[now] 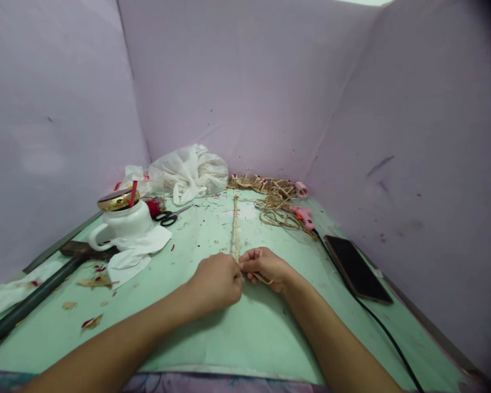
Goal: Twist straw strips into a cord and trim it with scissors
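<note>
A tan braided cord (236, 226) runs straight away from me over the pale green table top. My left hand (219, 279) is closed around its near end, knuckles up. Right beside it, my right hand (264, 268) pinches the cord's strands between thumb and fingers, and a loose strand (264, 278) trails out below that palm. Both hands are close together and nearly touching. The exact grip of the left fingers is hidden behind the fist.
Left: white mug (125, 218) with gold lid (118, 200), hammer (45, 289), scissors (169, 218), white cloth (137, 254). Back: plastic bag (190, 172). Right: tangled twine (280, 210), pink glue gun (303, 216) with black cable (378, 314), phone (358, 268). Lilac walls enclose three sides.
</note>
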A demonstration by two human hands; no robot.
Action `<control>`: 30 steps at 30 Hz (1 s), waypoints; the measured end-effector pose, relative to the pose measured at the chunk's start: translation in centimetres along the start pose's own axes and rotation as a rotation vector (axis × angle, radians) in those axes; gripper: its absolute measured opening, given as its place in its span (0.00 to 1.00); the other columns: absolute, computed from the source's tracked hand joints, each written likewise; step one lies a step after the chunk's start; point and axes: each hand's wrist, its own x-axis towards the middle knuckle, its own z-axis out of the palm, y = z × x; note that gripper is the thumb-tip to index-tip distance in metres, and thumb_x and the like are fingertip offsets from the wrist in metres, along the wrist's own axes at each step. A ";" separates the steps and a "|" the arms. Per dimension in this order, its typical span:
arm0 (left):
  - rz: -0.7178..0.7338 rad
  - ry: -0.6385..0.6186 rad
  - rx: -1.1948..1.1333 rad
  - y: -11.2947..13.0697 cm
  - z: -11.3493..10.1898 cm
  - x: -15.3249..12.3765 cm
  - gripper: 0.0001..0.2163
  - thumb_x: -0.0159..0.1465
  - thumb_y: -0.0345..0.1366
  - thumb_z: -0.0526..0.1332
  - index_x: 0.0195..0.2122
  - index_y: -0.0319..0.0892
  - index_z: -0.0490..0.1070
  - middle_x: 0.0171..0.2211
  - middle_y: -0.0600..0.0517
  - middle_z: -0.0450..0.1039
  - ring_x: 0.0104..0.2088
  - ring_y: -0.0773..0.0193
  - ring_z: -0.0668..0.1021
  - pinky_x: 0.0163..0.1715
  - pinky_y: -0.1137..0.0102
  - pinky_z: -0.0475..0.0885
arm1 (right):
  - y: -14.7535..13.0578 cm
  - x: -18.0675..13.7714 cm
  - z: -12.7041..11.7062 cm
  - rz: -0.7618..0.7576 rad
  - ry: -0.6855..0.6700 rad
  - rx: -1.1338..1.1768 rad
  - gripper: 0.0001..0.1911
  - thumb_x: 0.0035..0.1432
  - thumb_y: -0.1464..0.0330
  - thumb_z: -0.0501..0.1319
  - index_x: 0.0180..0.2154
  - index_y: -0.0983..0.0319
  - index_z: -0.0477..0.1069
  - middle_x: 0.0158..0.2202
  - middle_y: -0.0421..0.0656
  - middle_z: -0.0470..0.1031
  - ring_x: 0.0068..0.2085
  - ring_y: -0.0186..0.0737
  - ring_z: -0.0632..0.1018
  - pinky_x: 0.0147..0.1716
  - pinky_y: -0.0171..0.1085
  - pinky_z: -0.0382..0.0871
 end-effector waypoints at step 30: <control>-0.348 -0.141 -1.037 -1.1 0.5 1.8 0.07 0.41 0.28 0.54 0.10 0.40 0.56 0.06 0.60 0.52 0.07 0.76 0.54 0.06 0.77 0.44 | -0.3 -1.5 0.4 -0.162 -0.046 -0.410 0.04 0.37 0.73 0.60 0.16 0.64 0.65 0.11 0.35 0.64 0.14 0.27 0.62 0.14 0.28 0.55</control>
